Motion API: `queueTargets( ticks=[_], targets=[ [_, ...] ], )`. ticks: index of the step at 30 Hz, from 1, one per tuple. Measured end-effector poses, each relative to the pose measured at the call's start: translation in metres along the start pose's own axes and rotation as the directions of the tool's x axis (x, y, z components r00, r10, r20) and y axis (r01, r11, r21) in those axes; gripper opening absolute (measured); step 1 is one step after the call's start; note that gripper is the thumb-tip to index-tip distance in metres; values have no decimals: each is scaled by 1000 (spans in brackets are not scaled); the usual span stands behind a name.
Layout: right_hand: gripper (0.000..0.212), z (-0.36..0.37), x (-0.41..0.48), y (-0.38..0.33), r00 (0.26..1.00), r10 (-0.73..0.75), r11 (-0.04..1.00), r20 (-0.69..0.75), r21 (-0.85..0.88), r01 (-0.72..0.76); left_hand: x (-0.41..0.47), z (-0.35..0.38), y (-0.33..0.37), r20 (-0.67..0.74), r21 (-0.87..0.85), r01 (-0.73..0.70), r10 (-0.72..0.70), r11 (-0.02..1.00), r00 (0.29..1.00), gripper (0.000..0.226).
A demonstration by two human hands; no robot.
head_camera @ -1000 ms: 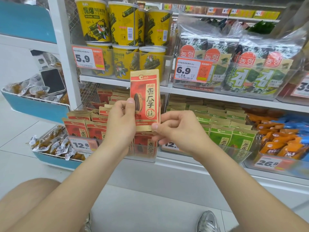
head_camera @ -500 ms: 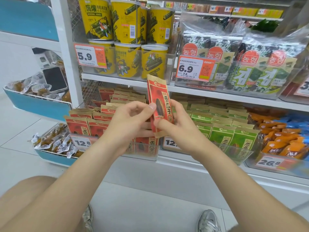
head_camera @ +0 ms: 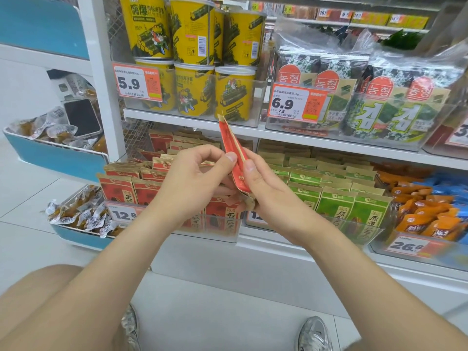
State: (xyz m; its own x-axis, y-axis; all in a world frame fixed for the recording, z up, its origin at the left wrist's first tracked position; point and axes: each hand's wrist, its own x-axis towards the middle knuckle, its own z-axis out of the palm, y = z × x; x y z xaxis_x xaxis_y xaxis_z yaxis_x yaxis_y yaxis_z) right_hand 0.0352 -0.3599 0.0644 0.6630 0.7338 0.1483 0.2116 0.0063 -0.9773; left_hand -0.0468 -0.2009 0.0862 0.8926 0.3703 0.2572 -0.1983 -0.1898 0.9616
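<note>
In front of a white shop shelf (head_camera: pixel 304 138), under large seaweed bags (head_camera: pixel 395 115) and stacked yellow tubs (head_camera: pixel 192 29), a clear bin (head_camera: pixel 222 230) holds rows of red seed packets (head_camera: pixel 119 190), with green seed packets (head_camera: pixel 336 207) just beside them. Both hands are raised before that bin. The left hand (head_camera: pixel 192 178) pinches a single red packet (head_camera: pixel 231 148), thumb against curled fingers. The right hand (head_camera: pixel 268 188) grips it from the other side, thumb on its edge. It is turned edge-on to the camera, long axis near upright, top end pointing up and leaning left. Its lower end is hidden between the hands, its print is unreadable, and it may be slightly bent.
</note>
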Motion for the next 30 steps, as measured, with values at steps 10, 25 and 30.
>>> queueTargets(
  ticks=[10, 25, 30],
  targets=[
    [47, 1, 2, -7, 1000, -14, 975, 27, 221, 7, -3, -6, 3, 41, -88, -64, 68, 994, 997, 26],
    [111, -10, -12, -13, 990, -65, 989, 125, -125, 80, -6, -8, 3, 49, -16, -16, 17, 1000, 999, 27],
    [102, -7, -12, -12, 988, -112, 945, 107, -296, 139, -7, -3, 7, 13, -8, -6, 6, 1000, 1000, 27]
  ],
)
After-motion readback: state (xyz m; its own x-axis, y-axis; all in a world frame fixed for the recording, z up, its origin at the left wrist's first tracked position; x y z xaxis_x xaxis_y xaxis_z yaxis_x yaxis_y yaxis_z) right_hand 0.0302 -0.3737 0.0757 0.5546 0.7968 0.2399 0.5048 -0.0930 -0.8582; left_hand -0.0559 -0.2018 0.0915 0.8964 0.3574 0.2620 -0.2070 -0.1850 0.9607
